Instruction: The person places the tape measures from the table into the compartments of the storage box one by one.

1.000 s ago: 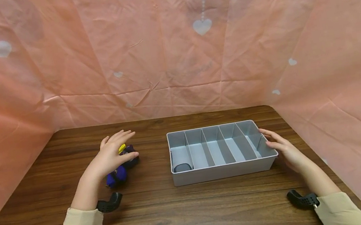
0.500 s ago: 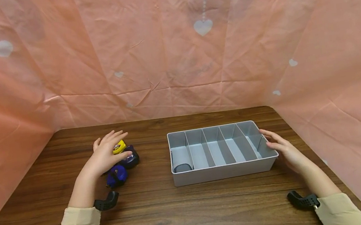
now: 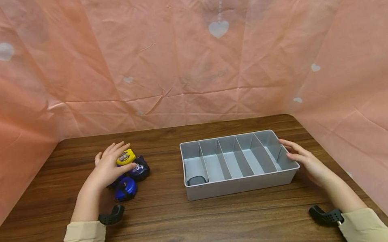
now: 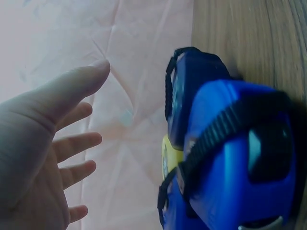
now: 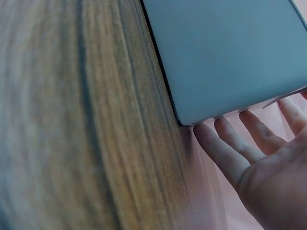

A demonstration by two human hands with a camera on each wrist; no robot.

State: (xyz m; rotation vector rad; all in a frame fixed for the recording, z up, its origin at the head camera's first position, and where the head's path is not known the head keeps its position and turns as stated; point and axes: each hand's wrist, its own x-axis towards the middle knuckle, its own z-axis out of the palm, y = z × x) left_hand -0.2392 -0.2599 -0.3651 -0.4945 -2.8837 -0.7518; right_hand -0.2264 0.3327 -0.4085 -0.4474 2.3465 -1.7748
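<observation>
In the head view my left hand (image 3: 106, 169) hovers over a cluster of tape measures, fingers spread and holding nothing. Among them are a yellow tape measure (image 3: 126, 157), a dark navy tape measure (image 3: 140, 169) and a blue tape measure (image 3: 125, 188). Another blue one (image 4: 178, 211) is mostly hidden by the hand in the head view. My right hand (image 3: 308, 163) rests with fairly straight fingers (image 5: 223, 153) against the right end of a grey divided box (image 3: 241, 184). A dark rounded object (image 3: 196, 180), its kind unclear, lies in the box's leftmost compartment.
The wooden table (image 3: 207, 225) carries the box right of centre and the tape measures to its left. A pink curtain with white hearts (image 3: 178, 57) surrounds the back and sides. Thin dividers (image 3: 223, 158) split the box into several compartments.
My left hand has moved left over the cluster, uncovering more of the yellow, navy and blue tape measures. The right hand and the box have stayed in place.
</observation>
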